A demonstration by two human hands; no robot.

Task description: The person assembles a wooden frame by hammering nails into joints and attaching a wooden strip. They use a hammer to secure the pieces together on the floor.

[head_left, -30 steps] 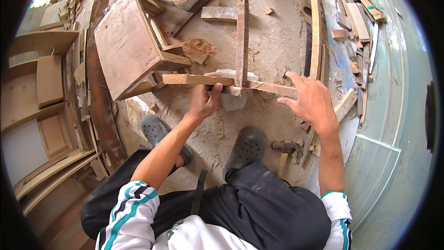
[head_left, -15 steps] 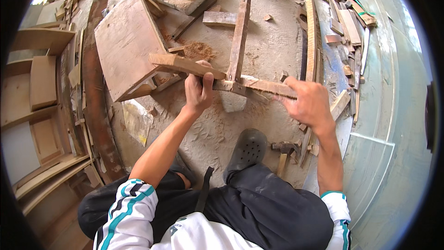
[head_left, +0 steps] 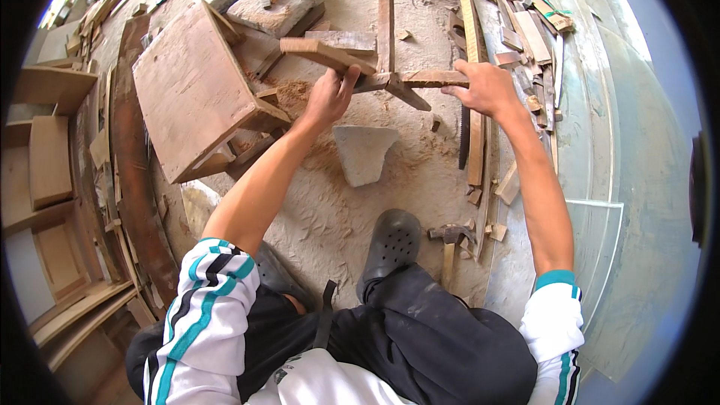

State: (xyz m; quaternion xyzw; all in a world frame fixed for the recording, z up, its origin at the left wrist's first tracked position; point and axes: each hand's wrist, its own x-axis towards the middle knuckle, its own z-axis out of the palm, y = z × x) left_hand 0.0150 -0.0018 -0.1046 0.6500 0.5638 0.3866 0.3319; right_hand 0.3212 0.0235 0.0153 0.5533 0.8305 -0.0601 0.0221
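**Frame (head_left: 385, 37) gripped on both sides**

At far left stands a shelf unit (head_left: 51, 172), its wood bare. A dark plank (head_left: 142, 161) lies beside it, then a wooden box (head_left: 187, 94) with sawdust (head_left: 291, 97) at its right edge. The left hand (head_left: 331, 96) is closed on the frame's left side, its thumb up against a thick block (head_left: 322, 52) that juts leftward. The frame sits between the hands — a long bar running away from the person, a crossbar (head_left: 431, 79) meeting it. Nearer the person, a flat stone (head_left: 364, 154) lies on the floor (head_left: 427, 195), with a grey shoe (head_left: 394, 244) below it and a hammer (head_left: 448, 244) to the right. The right hand (head_left: 484, 90) is closed around the crossbar's right end — fingers over it, thumb underneath. Beyond lie offcuts (head_left: 531, 34), then glass panes (head_left: 645, 180).
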